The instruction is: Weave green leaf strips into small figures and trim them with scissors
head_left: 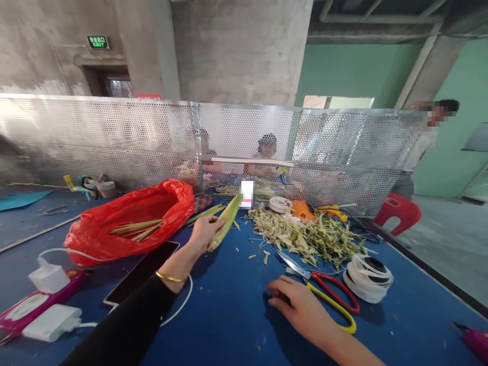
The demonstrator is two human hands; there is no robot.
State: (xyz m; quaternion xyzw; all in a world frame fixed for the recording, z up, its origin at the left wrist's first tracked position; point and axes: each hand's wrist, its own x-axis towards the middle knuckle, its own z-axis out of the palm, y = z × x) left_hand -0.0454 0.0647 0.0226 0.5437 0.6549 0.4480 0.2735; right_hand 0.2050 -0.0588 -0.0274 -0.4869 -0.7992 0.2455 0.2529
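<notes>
My left hand [206, 234] is closed in a pinch round a long, flat yellow-green leaf strip [227, 219], which points up and away from me. A gold bangle [171, 277] circles that wrist. My right hand [292, 301] hovers low over or rests on the blue table, I cannot tell which. Its fingers are loosely bent, thumb and forefinger apart, with nothing seen in them. Just beyond and right of it lie scissors [318, 284] with one red and one yellow handle. Behind the scissors spreads a heap of leaf trimmings [305, 236].
A red plastic bag [99, 239] with dry stalks lies left, near a dark tablet [141, 272] and a purple power strip [41, 300]. A white tape roll [368, 279] stands right. A phone [247, 194] stands before the perforated metal screen [244, 124]; people are behind it.
</notes>
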